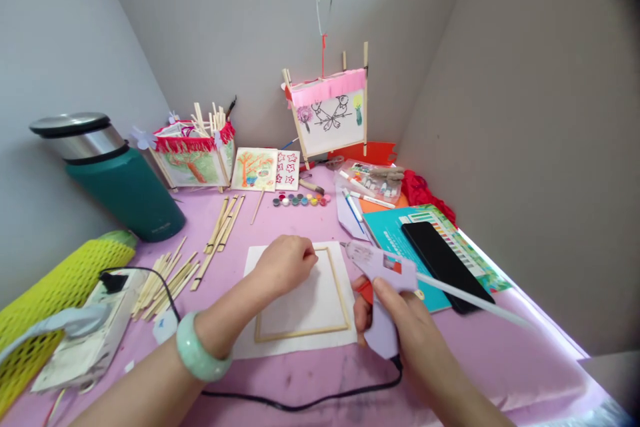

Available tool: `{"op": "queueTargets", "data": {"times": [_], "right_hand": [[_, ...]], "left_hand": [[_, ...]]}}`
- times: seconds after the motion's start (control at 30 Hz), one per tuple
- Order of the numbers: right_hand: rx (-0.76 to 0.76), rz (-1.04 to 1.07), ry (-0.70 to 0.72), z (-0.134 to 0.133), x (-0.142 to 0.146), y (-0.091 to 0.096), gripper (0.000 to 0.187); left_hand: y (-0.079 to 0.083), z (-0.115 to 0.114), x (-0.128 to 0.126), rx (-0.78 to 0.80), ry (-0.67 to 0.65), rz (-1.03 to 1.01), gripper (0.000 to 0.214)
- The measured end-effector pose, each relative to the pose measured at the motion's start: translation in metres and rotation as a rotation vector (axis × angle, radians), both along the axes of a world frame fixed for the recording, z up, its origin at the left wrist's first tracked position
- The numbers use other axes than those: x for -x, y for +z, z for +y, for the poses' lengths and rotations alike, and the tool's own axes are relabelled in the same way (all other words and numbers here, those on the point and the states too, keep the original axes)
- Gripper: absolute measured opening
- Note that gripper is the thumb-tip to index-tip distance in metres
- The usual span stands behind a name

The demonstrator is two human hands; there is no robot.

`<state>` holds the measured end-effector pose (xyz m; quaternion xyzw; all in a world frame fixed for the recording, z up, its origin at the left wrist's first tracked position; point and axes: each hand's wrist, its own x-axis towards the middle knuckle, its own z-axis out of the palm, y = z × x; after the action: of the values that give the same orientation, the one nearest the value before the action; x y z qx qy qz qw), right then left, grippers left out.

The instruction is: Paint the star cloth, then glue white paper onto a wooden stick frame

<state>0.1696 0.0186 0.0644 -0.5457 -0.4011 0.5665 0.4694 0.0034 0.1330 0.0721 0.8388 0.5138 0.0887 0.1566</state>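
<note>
My right hand (415, 323) grips a lilac glue gun (383, 333), fingers at its red trigger. A whitish glue stick (475, 297) juts from the gun's back, and the nozzle points left, near the upper right of a white sheet (300, 307). On that sheet lies a rectangular frame of thin wooden sticks (342, 295). My left hand (286, 263), below a pale green bangle (200, 353), is closed over the frame's upper part. Its fingertips are pinched together; whatever is between them is hidden, and the hand covers part of the frame.
Loose sticks (165, 287) and a power strip (95, 320) lie left, near a teal bottle (125, 193). Behind are paint pots (303, 200), a stick-filled box (195, 163) and a hanging lantern (330, 120). A phone (445, 263) rests right. The gun's black cord (300, 407) crosses the front.
</note>
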Motion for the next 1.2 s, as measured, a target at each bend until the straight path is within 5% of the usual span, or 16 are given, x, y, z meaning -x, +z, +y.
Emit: {"op": "queueTargets", "data": {"times": [0.4, 1.2], "right_hand": [[0.205, -0.123, 0.060, 0.060, -0.012, -0.018, 0.037], [0.212, -0.124, 0.101, 0.062, -0.011, -0.025, 0.042]], "left_hand": [[-0.024, 0.036, 0.004, -0.076, -0.085, -0.050, 0.021], [-0.038, 0.037, 0.014, -0.074, -0.068, -0.113, 0.021]]}}
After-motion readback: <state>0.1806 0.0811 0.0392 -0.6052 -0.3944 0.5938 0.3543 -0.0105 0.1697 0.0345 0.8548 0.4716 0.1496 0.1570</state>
